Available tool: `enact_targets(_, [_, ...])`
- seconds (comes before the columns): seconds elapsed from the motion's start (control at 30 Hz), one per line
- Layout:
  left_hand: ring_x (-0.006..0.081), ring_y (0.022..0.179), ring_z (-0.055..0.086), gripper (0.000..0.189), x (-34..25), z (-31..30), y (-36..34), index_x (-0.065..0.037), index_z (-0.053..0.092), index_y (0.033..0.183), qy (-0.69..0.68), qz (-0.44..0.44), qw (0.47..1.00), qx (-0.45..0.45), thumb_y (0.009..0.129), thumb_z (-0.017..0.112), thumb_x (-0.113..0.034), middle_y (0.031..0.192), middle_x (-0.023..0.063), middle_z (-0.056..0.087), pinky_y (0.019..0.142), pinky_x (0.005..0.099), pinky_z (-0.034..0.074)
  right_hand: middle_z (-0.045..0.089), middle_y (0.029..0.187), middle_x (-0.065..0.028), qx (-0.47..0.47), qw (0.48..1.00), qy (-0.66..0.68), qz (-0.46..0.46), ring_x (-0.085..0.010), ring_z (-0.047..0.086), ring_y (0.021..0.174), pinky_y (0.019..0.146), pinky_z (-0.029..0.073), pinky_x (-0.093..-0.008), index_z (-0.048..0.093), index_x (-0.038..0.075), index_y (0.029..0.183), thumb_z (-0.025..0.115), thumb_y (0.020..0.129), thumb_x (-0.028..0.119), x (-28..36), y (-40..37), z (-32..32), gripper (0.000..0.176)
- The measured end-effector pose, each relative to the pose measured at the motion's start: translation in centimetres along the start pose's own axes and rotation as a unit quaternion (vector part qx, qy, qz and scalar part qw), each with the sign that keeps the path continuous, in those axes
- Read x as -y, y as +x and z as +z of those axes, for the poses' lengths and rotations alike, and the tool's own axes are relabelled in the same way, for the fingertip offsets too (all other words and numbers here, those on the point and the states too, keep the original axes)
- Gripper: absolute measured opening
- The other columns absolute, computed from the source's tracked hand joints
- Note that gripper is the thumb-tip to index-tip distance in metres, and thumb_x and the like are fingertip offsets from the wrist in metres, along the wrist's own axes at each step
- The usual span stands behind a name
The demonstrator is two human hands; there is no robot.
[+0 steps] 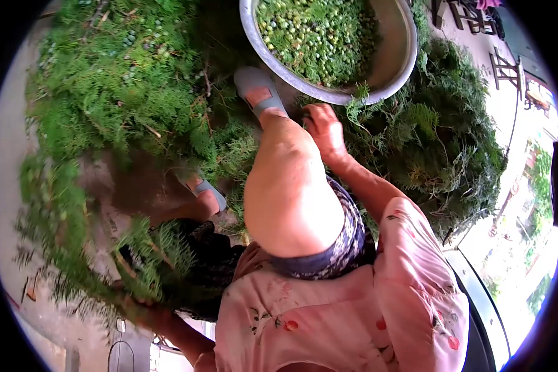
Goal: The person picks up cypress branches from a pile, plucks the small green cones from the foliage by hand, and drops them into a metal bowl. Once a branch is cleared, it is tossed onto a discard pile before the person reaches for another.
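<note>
My left hand (137, 307), dim and partly covered by foliage, is closed on a leafy conifer branch (56, 229) at the lower left. Its green sprays spread up and across that side, slightly blurred. My right hand (325, 131) is beside my raised knee, just below the rim of a large metal basin (335, 97). The fingers there are curled, and I cannot make out what is between them. Inside the basin lie many small round green cones (319, 43) mixed with bits of green foliage.
A big heap of cut conifer branches (124, 80) fills the upper left, some bearing pale cones. Another, darker heap (428, 142) lies right of the basin. My feet in grey shoes (252, 80) stand between the heaps. Wooden stools (507, 69) are at the far right.
</note>
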State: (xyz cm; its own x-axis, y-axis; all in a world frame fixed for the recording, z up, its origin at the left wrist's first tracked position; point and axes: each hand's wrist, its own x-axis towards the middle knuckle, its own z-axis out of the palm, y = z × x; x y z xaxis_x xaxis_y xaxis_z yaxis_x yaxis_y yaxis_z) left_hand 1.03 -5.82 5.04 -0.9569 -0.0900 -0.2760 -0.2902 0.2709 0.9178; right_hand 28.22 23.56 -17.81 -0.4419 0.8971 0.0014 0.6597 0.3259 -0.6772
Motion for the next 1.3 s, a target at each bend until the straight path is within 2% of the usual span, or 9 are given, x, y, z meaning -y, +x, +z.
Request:
enact_targets(0.1, [0.0063, 0.057, 0.045, 0.035, 2.7, -0.8, 0.4, 0.002, 0.048, 0.119, 0.162, 0.23, 0.954, 0.103, 0.09, 0.043, -0.017, 0.067, -0.0013, 0.048, 0.052, 0.0175, 0.038, 0.056, 0.093, -0.015, -0.074, 0.993, -0.083, -0.035, -0.0324, 0.055, 0.085, 0.074, 0.046, -0.0374, 0.056, 0.003, 0.098, 0.061, 0.073, 0.003, 1.7, 2.1, -5.1, 0.025])
enact_targets(0.13, [0.0148, 0.074, 0.054, 0.038, 0.8, 0.4, -0.2, 0.004, 0.049, 0.118, 0.412, 0.529, 0.722, 0.167, 0.09, 0.046, -0.02, 0.084, 0.0059, 0.059, 0.065, 0.0256, 0.045, 0.056, 0.096, -0.0154, -0.112, 0.987, -0.113, -0.024, -0.0325, 0.054, 0.088, 0.077, 0.046, -0.0377, 0.056, 0.004, 0.101, 0.061, 0.074, 0.005, 1.3, 3.0, -6.2, 0.028])
enact_targets(0.17, [0.021, 0.09, 0.054, 0.039, 1.6, 0.8, -1.4, 0.004, 0.051, 0.116, 0.269, 0.218, 0.932, 0.104, 0.088, 0.05, -0.023, 0.099, 0.0108, 0.059, 0.076, 0.0323, 0.045, 0.056, 0.1, -0.0161, -0.12, 0.983, -0.142, -0.011, -0.0321, 0.053, 0.091, 0.08, 0.044, -0.038, 0.055, 0.004, 0.105, 0.062, 0.075, 0.008, 1.6, 3.8, -7.7, 0.031])
enact_targets(0.37, [0.0059, 0.044, 0.042, 0.011, -0.9, 5.3, -3.2, -0.004, 0.061, 0.081, -0.023, 0.058, 0.985, 0.163, 0.075, 0.069, -0.009, 0.058, -0.0013, 0.053, 0.037, 0.0207, 0.03, 0.06, 0.098, -0.0136, -0.208, 0.976, -0.056, 0.019, -0.0271, 0.06, 0.086, 0.077, 0.047, -0.0322, 0.059, 0.005, 0.105, 0.064, 0.079, 0.017, 2.1, 6.3, -13.2, 0.03])
enact_targets(0.5, [0.0058, 0.048, 0.044, 0.013, -0.4, 4.3, -3.5, -0.001, 0.062, 0.076, 0.002, 0.103, 0.966, 0.238, 0.077, 0.069, -0.012, 0.056, -0.0033, 0.051, 0.043, 0.0207, 0.032, 0.062, 0.1, -0.0079, -0.154, 0.985, 0.079, -0.001, -0.0168, 0.058, 0.091, 0.081, 0.046, -0.0285, 0.06, 0.007, 0.105, 0.063, 0.078, 0.009, 14.1, 3.9, -15.4, 0.027])
enact_targets(0.77, [0.02, 0.054, 0.057, 0.02, -1.1, -0.1, -5.7, -0.004, 0.065, 0.09, 0.175, 0.348, 0.896, 0.215, 0.074, 0.068, -0.014, 0.071, 0.0136, 0.062, 0.053, 0.0277, 0.044, 0.06, 0.086, -0.0132, -0.01, 0.88, 0.235, -0.413, -0.0261, 0.059, 0.081, 0.076, 0.047, -0.0298, 0.061, 0.0, 0.093, 0.061, 0.071, -0.006, 31.3, -3.7, -12.7, 0.023])
enact_targets(0.97, [0.0246, 0.052, 0.054, 0.014, -3.3, -3.9, -7.8, -0.005, 0.065, 0.085, 0.256, 0.45, 0.834, 0.193, 0.073, 0.067, -0.012, 0.067, 0.0098, 0.06, 0.05, 0.0311, 0.043, 0.061, 0.083, -0.0111, 0.043, 0.869, 0.337, -0.36, -0.0238, 0.058, 0.077, 0.068, 0.047, -0.0298, 0.062, 0.001, 0.092, 0.063, 0.071, -0.004, 34.1, -5.0, -9.6, 0.022])
enact_targets(1.13, [0.0267, 0.059, 0.058, 0.014, -2.7, -5.2, -7.9, -0.008, 0.063, 0.083, 0.382, 0.528, 0.734, 0.189, 0.075, 0.063, -0.02, 0.068, 0.0077, 0.06, 0.05, 0.0349, 0.045, 0.062, 0.095, -0.0147, 0.127, 0.871, 0.099, -0.465, -0.0276, 0.063, 0.079, 0.064, 0.051, -0.036, 0.049, 0.007, 0.118, 0.06, 0.077, 0.033, 35.8, -7.0, -10.0, 0.05])
enact_targets(1.3, [0.0269, 0.06, 0.057, 0.016, -1.7, -5.5, -8.1, -0.009, 0.06, 0.08, 0.39, 0.522, 0.733, 0.195, 0.076, 0.063, -0.024, 0.069, 0.0076, 0.059, 0.05, 0.0352, 0.045, 0.059, 0.07, -0.014, 0.092, 0.893, 0.029, -0.44, -0.0323, 0.059, 0.063, 0.051, 0.048, -0.0367, 0.051, 0.006, 0.094, 0.06, 0.08, 0.028, 34.5, -6.6, -8.3, 0.028])
